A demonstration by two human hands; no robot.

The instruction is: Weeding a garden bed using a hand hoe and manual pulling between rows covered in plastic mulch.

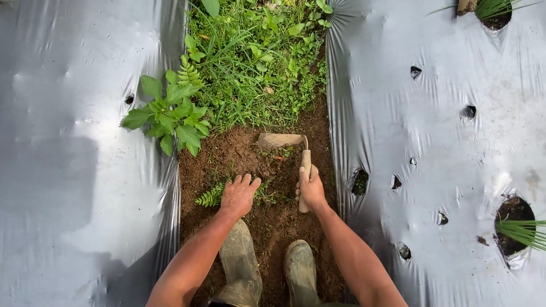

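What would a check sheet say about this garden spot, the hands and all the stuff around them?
Surface: bare brown soil strip between two sheets, partly weeded.
Job's things: short wooden-handled hoe with flat metal blade, blade on the soil; small green fern frond beside the left hand.
Clutter: patch of green weeds and grass ahead; broad-leaved green plant at the left sheet's edge.
Hands: left hand flat on the soil; right hand gripping the hoe handle.
Cables: nothing seen.
Surroundings: silver plastic mulch sheets with planting holes; muddy green rubber boots.
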